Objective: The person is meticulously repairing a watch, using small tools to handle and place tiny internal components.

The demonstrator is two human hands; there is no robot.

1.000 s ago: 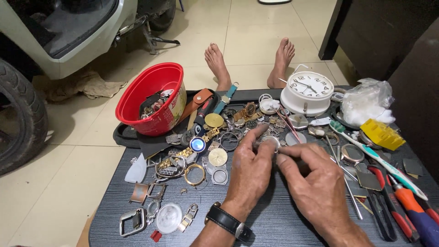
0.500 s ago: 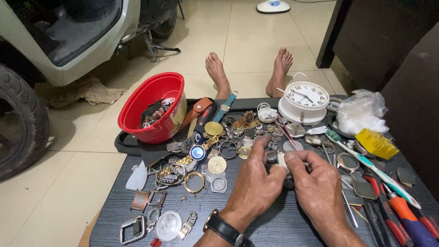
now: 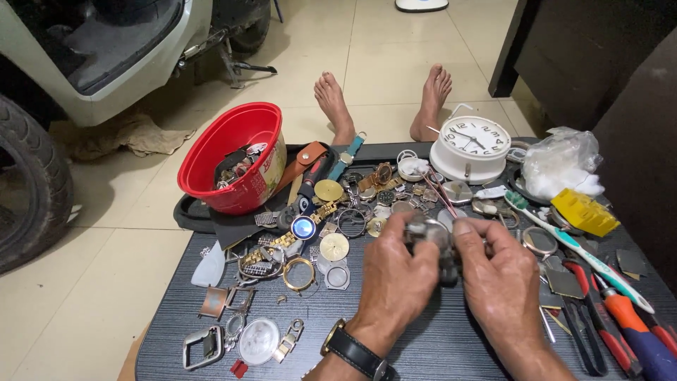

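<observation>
Dark wood-grain table top (image 3: 437,353), nearest edge: a black wristwatch (image 3: 355,351) sits on the person's left wrist. Left hand (image 3: 395,271) and right hand (image 3: 499,271) meet above the table's middle, fingers of both pinched together on one small metal watch case (image 3: 427,231) held between them, just off the surface.

Left of the hands: loose watch parts, including a gold bezel ring (image 3: 300,274), a pale dial (image 3: 333,246), a blue-faced watch (image 3: 303,226) and a clear round crystal (image 3: 258,341).

Right of the hands: a white-and-green toothbrush (image 3: 580,248), black-handled pliers (image 3: 585,324) and an orange-handled screwdriver (image 3: 631,331), lying side by side.

Further back: a red plastic bowl (image 3: 233,152) holding watch pieces, tilted at the table's left rear; a white alarm clock (image 3: 470,148); a clear plastic bag (image 3: 562,166); a yellow plastic piece (image 3: 584,211).

Beyond the table: two bare feet (image 3: 384,99) on the tiled floor (image 3: 106,233), and a scooter (image 3: 92,56) at far left.
</observation>
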